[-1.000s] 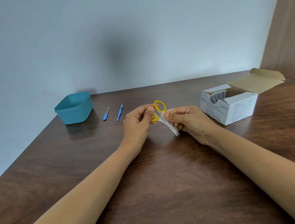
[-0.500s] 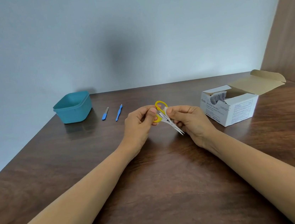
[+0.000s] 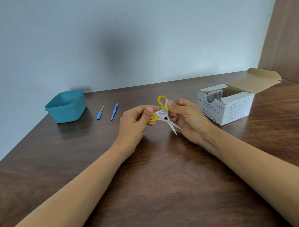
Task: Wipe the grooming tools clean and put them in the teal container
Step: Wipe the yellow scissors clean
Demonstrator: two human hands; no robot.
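Just above the wooden table (image 3: 153, 179), pinching the lower yellow loop of the small scissors (image 3: 162, 102) with the left hand (image 3: 136, 122), thumb and forefinger clamped on it. Gripping the upper loop with the right hand (image 3: 189, 119), fingers curled, white printed swab packet (image 3: 161, 114) against the handles. Pointing the blades down. Farther left, beside the teal container (image 3: 67, 108): blue nail file (image 3: 100, 113), blue tweezers (image 3: 114, 111). At right, open alcohol swab box (image 3: 227, 107).

your left hand (image 3: 136, 122) pinches one yellow loop of the scissors (image 3: 166, 117). your right hand (image 3: 189, 119) grips them near the pivot, thumb on the other loop. a printed white packet (image 3: 161, 114) sits between your hands. the blades point down toward you. far left on the table (image 3: 154, 188) is the container (image 3: 67, 106), with a short blue tool (image 3: 100, 112) and a longer blue tool (image 3: 114, 111) beside it. an open box (image 3: 226, 103) stands on the right.
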